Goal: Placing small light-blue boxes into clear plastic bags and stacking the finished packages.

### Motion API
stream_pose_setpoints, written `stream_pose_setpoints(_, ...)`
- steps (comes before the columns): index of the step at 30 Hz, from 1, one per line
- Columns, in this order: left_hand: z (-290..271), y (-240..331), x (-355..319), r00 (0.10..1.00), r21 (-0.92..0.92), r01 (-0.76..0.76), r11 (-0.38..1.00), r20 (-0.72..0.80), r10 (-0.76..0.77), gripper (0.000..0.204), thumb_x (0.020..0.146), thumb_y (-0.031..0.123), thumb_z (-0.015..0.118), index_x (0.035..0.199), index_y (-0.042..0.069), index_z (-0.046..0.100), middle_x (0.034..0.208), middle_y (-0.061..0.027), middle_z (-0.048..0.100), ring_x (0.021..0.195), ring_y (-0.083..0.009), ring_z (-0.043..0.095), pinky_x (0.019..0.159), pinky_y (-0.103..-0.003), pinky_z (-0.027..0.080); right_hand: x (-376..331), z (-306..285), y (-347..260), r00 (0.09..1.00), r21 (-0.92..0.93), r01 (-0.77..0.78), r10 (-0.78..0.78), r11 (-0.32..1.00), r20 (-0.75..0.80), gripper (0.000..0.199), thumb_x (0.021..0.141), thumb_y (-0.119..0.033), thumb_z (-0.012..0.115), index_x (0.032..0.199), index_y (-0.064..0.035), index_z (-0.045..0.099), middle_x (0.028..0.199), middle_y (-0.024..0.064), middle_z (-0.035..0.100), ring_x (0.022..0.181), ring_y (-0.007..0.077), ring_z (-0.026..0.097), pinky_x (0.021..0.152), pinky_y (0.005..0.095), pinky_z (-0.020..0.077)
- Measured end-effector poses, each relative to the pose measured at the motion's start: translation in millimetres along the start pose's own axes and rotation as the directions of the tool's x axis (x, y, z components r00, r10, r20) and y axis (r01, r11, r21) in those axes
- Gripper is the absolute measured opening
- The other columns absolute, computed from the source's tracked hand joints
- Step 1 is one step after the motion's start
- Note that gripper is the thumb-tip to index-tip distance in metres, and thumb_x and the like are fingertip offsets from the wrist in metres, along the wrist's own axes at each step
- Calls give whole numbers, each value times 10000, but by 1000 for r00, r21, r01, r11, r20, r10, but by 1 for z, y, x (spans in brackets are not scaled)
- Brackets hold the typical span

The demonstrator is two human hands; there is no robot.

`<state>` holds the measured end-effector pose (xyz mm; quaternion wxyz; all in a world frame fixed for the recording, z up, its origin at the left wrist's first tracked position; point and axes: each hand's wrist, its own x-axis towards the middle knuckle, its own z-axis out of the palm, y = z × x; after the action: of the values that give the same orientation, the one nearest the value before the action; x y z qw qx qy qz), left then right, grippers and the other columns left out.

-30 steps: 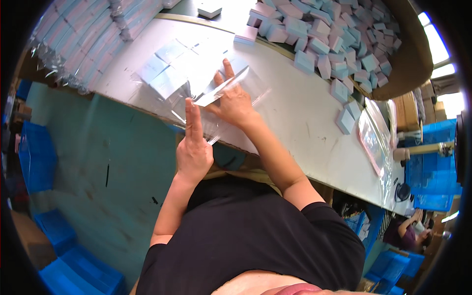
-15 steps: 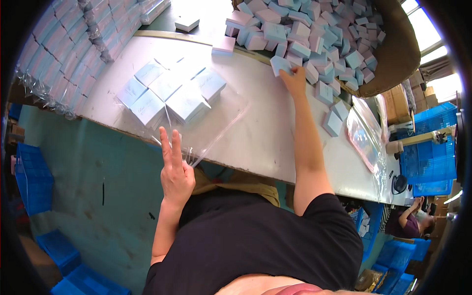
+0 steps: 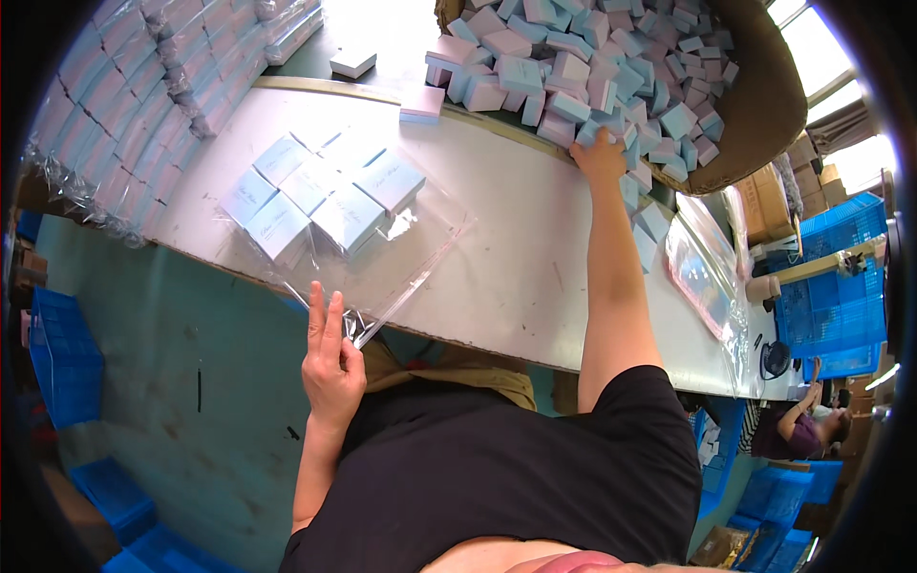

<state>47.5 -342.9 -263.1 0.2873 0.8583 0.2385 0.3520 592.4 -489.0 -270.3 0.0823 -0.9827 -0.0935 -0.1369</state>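
Note:
Near the table's front edge, my left hand (image 3: 332,372) has two fingers stretched up and the others curled. Its thumb side is against the mouth of a clear plastic bag (image 3: 406,286), seemingly pinching the film. Inside the bag lie several pale blue boxes (image 3: 349,218) in rows, flat on the table. My right arm stretches to the far right, where my right hand (image 3: 602,158) is at the edge of a heap of small pink and blue boxes (image 3: 573,72). Its fingers close around one small box (image 3: 586,132); the fingertips are partly hidden.
A large brown carton (image 3: 764,105) holds the heap. Wrapped stacks of boxes (image 3: 115,105) stand at far left. Single boxes (image 3: 421,103) sit near the table's back strip. Flat clear bags (image 3: 702,277) lie at right. Blue crates (image 3: 67,353) stand on the floor; another person (image 3: 798,430) is far right.
My right hand has shifted right along the heap's edge. My left hand and the bag's mouth have come slightly nearer to me. The whole view has shifted a little.

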Motion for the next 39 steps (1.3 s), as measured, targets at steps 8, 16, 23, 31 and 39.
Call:
stream_pose_setpoints(8, -3, 2, 4, 999, 46, -41, 998, -17, 42, 863, 722, -164, 481, 1550, 44, 357, 1610, -168, 348, 1176, -345, 647, 609, -325, 547, -124, -26, 8, 971, 954, 47, -239, 297, 27, 799, 808, -86, 754, 1536, -111, 427, 1436, 141, 561, 1147, 229, 632, 844, 366, 562)
stream_pose_setpoints(16, 2, 14, 17, 996, -15, -84, 996, -18, 84, 908, 734, -168, 461, 1590, 19, 222, 1651, -203, 232, 1265, -381, 588, 617, -322, 544, -287, -86, -137, 227, 853, 494, -922, -169, -314, 830, 626, -158, 813, 1421, -203, 578, 1510, 176, 469, 1199, 416, 604, 950, 425, 546)
stream_pose_setpoints(23, 12, 9, 10, 993, 9, -110, 994, 43, 110, 907, 730, -150, 476, 1587, 42, 246, 1635, -193, 264, 1374, -407, 457, 829, -397, 575, -345, -73, -213, 541, 517, 763, -821, 388, -182, 688, 798, -222, 713, 1455, -194, 511, 1498, 338, 398, 825, 371, 696, 740, 393, 579)
stream_pose_setpoints(31, -19, -11, 11, 995, 108, -74, 991, 70, 67, 924, 696, -140, 505, 1572, 38, 272, 1633, -159, 293, 892, -360, 700, 606, -380, 562, -323, -89, -210, 483, 540, 737, -875, 407, 1, 655, 815, -172, 656, 1443, -127, 475, 1456, 252, 477, 830, 342, 678, 699, 415, 573)
stream_pose_setpoints(39, -18, -29, 16, 888, 179, 459, 870, -121, -443, 374, 905, 391, 731, 887, 47, 586, 650, -101, 656, 603, -328, 639, 584, -436, 494, -305, -68, -195, 314, 739, 634, -949, 228, 23, 372, 844, -136, 620, 1215, -168, 634, 1101, 149, 637, 895, 370, 665, 787, 458, 541)
